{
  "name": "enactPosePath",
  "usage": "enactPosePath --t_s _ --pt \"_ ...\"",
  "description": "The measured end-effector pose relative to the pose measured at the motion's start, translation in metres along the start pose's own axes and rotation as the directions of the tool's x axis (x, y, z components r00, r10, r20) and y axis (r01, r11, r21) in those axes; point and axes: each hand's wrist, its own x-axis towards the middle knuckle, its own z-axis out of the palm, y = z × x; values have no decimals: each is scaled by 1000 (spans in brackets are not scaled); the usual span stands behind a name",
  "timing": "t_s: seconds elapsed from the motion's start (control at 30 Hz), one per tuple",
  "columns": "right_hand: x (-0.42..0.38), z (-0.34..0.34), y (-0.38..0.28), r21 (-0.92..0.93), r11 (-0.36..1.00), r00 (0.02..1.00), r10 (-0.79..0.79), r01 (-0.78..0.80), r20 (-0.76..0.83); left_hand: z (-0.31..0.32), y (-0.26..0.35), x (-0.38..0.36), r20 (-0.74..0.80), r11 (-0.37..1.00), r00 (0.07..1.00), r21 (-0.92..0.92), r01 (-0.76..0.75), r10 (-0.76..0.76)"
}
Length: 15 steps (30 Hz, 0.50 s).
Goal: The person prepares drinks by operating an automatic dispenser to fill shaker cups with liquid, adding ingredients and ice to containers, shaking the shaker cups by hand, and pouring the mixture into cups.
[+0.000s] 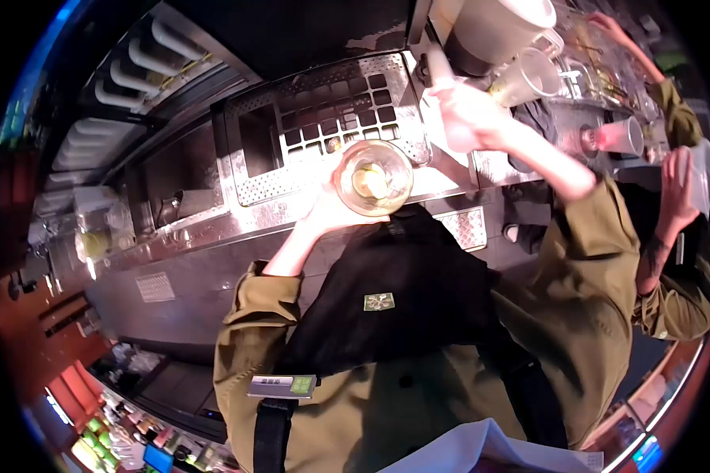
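Observation:
My left hand [331,206] is wrapped around a clear cup [404,183] held in front of my apron. Pale yellow pieces [371,181], like citrus slices, lie inside the cup. Up and to the right, my right hand [472,114] is closed on a pale, upright thing, partly washed out by glare; its kind cannot be made out. A clear measuring jug [532,79] stands right beside that hand. Below the hands' level, a metal counter with a perforated drain tray [252,189] and a grid insert [347,118] shows behind the cup.
A large white container [501,31] stands at the counter's back right. To the right are a cup of pink liquid [619,135] and a co-worker's hand [678,185] holding a clear cup. Another hand [607,27] reaches in at the far right. Several white handles [134,67] line the left.

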Motion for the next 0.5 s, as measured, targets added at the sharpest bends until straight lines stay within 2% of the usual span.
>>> enactPosePath --t_s 0.03,0.07,0.1,0.13,0.27,0.3,0.37,0.4,0.5 --pt "20 -11 -18 199 979 954 100 -43 -282 -8 11 3 101 987 982 -13 159 -157" --pt "36 -18 -33 337 941 869 172 -6 -464 -9 6 -1 61 985 984 -32 170 -168" --pt "50 -26 -44 395 916 795 191 66 -576 -8 3 -5 20 982 983 -51 183 -183" --pt "60 -32 -54 417 897 731 186 146 -657 -16 15 3 76 967 964 50 250 -253" --pt "83 -35 -71 419 833 645 101 361 -757 -24 27 13 185 954 944 175 243 -274" --pt "88 -31 -75 419 819 637 86 393 -766 -24 29 14 171 954 944 149 260 -284" --pt "96 -26 -79 448 779 642 77 439 -763 -25 34 16 145 952 942 97 291 -302" --pt "99 -24 -81 445 773 633 74 453 -771 -26 41 17 153 930 920 127 345 -362" --pt "108 -15 -90 494 726 651 85 478 -754 -31 49 21 186 939 922 131 318 -338"
